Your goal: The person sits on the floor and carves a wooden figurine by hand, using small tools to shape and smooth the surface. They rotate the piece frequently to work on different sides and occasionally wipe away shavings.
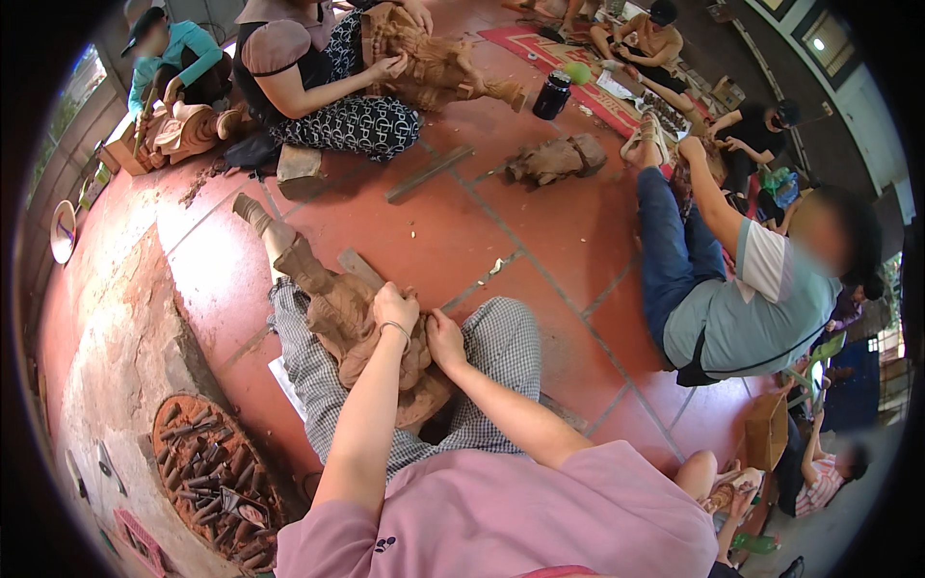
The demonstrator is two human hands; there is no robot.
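Observation:
A brown carved wooden statue point(332, 313) lies tilted across my lap, its narrow end pointing up and to the left. My left hand point(396, 310), with a thin bracelet at the wrist, is closed against the carving's upper right side. Close beside it, my right hand point(445, 343) is also closed, its fingers curled at the carving's edge. What either hand grips is hidden by the fingers or too small to make out. A flat piece of wood point(360, 269) shows just beyond the statue.
To my left, a round tray point(207, 405) holds many chisel-like tools on a stone slab point(106, 356). Ahead lie a wooden bar point(429, 174) and another carving point(556, 160). A dark jar point(552, 94) stands farther off. People sit around, one close on my right point(761, 289).

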